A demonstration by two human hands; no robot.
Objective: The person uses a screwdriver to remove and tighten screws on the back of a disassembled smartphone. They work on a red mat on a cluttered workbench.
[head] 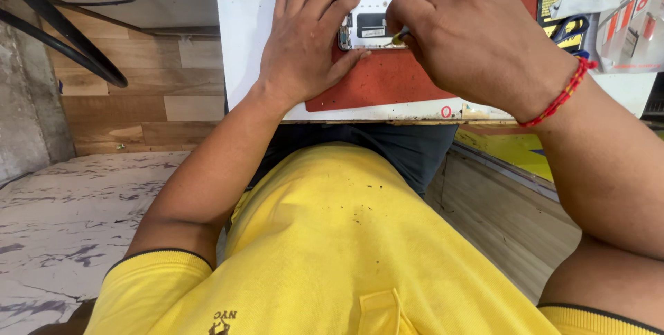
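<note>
An opened phone (370,24) with its back cover off lies on a red work mat (387,79) on a white table (249,24). My left hand (308,41) rests flat on the mat and presses the phone's left end with its fingers. My right hand (470,38) is curled over the phone's right end and pinches a small tool (401,33), whose tip touches the phone's inside. Only a short piece of the tool shows. A red bead string circles my right wrist.
A dark packet and yellow-handled tool (564,20) lie at the table's right, beside small red-and-white packets (633,10). Black cables (62,38) hang at the left over wood-patterned wall panels. A marbled floor (69,210) lies below left.
</note>
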